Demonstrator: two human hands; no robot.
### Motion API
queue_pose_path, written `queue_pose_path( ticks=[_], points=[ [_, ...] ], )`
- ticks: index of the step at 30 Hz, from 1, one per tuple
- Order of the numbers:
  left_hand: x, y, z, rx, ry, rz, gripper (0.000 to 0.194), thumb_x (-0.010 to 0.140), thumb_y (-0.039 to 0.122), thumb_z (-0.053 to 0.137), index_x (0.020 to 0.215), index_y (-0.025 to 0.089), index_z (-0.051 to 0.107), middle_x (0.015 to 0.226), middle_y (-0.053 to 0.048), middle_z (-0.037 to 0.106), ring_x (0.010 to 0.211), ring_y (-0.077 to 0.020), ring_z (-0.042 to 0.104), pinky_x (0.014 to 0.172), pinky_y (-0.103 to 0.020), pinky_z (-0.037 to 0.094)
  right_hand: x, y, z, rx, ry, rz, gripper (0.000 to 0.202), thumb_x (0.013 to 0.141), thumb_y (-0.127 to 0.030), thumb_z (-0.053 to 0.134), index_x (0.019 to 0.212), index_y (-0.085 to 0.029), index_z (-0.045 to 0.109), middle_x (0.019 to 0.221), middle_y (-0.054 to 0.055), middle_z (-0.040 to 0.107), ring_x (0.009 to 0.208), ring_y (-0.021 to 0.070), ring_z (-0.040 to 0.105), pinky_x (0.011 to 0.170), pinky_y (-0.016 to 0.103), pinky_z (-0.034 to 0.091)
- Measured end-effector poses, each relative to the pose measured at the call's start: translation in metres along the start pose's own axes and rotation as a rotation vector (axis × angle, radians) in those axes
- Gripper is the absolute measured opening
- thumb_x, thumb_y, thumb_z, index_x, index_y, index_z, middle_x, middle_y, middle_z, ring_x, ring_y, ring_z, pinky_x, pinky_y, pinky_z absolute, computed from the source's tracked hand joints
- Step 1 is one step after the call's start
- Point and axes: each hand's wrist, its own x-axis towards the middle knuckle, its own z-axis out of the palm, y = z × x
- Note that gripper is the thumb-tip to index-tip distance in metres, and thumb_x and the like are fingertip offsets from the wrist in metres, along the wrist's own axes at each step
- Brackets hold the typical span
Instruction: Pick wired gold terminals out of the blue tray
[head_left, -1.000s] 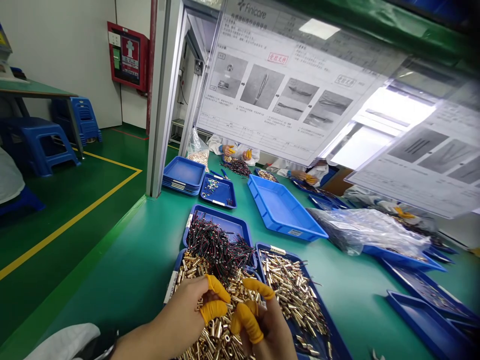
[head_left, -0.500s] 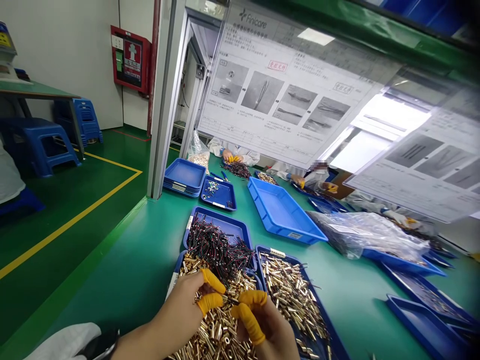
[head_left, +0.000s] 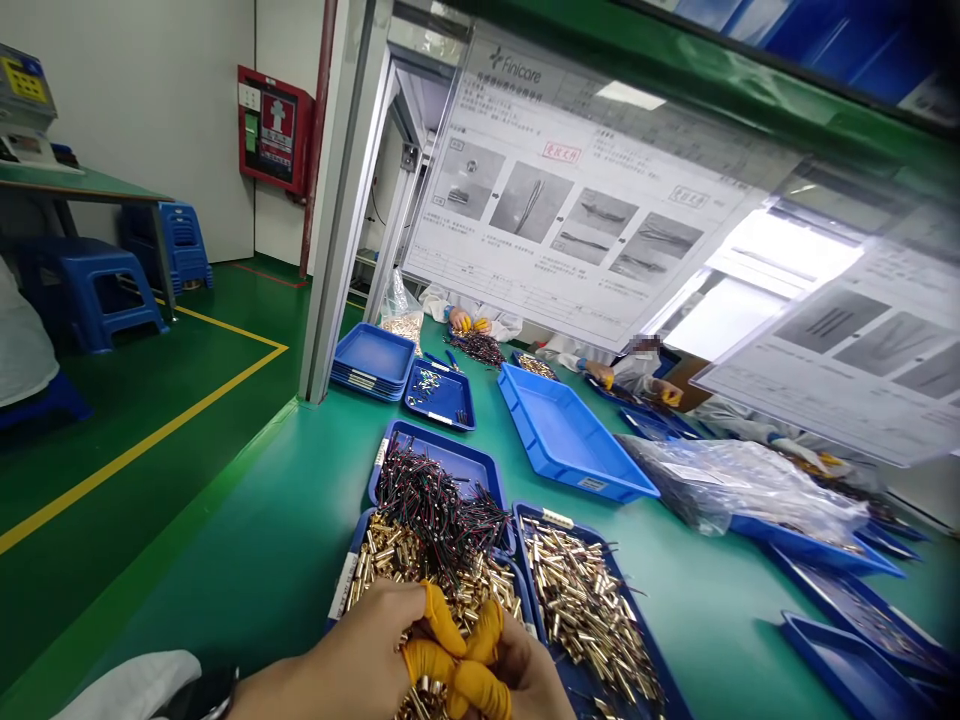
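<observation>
My left hand [head_left: 390,635] and my right hand [head_left: 517,665] meet above a tray of short brass tubes [head_left: 424,695]. Yellow finger cots cover the thumb and forefinger of each. Both hands are closed in a pinch, their tips touching. Whatever lies between those fingertips is hidden behind the cots. Just beyond, a heap of thin black and red wires [head_left: 431,505] lies in a blue tray [head_left: 469,465], spilling over its near edge towards the tubes. Right of my hands, another blue tray [head_left: 660,670] holds brass tubes with dark wires attached [head_left: 585,590].
A light blue bin [head_left: 570,430] stands farther back, beside a plastic-covered tray [head_left: 750,480]. Stacked blue trays [head_left: 375,355] sit near a metal post [head_left: 341,200]. Instruction sheets [head_left: 570,190] hang overhead. Co-workers' gloved hands [head_left: 472,325] work across the table.
My hands have come together and slightly lower. A small, dark, thin piece visible between the fingertips before is now covered by them. The view has shifted slightly.
</observation>
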Motion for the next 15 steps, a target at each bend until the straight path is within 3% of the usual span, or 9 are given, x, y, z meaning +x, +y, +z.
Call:
queue_pose_path(
  ticks=[6, 9, 11, 15],
  points=[
    [-0.004, -0.002, -0.001, -0.058, -0.020, 0.082, 0.019, 0.075, 0.006, 0.054, 0.074, 0.020, 0.067, 0.079, 0.001, 0.067, 0.078, -0.0165, 0.058, 0.072, -0.022, 0.041, 0.003, 0.001, 0.004, 0.122, -0.051, 0.022, 0.051, 0.036, -0.026, 0.090, 0.076, -0.021, 0.058, 0.051, -0.010, 0.055, 0.034, 0.0041, 0.042, 0.032, 0.013, 0.033],
    [-0.003, 0.000, 0.001, -0.036, -0.022, 0.039, 0.019, 0.075, 0.008, 0.056, 0.079, 0.022, 0.068, 0.084, 0.001, 0.069, 0.083, -0.0176, 0.059, 0.074, -0.023, 0.041, 0.000, -0.001, 0.001, 0.107, -0.070, -0.003, 0.041, 0.045, -0.034, 0.087, 0.072, -0.021, 0.060, 0.055, -0.007, 0.057, 0.041, 0.0057, 0.045, 0.039, 0.014, 0.037],
    [-0.001, 0.000, 0.002, -0.028, -0.046, 0.005, 0.018, 0.075, 0.010, 0.058, 0.084, 0.023, 0.068, 0.087, 0.001, 0.070, 0.085, -0.0182, 0.060, 0.076, -0.024, 0.042, -0.001, -0.008, -0.011, 0.013, 0.012, -0.072, 0.036, 0.050, -0.042, 0.082, 0.067, -0.019, 0.061, 0.056, -0.004, 0.057, 0.046, 0.0082, 0.048, 0.041, 0.016, 0.038],
    [0.005, -0.007, 0.005, -0.008, 0.000, -0.043, 0.023, 0.080, 0.009, 0.050, 0.092, 0.020, 0.066, 0.100, -0.004, 0.068, 0.095, -0.0207, 0.058, 0.086, -0.031, 0.041, 0.005, -0.031, -0.053, -0.395, 0.353, -0.265, 0.028, 0.060, -0.043, 0.074, 0.071, -0.021, 0.060, 0.059, -0.001, 0.061, 0.054, 0.0158, 0.056, 0.052, 0.024, 0.046]
  ],
)
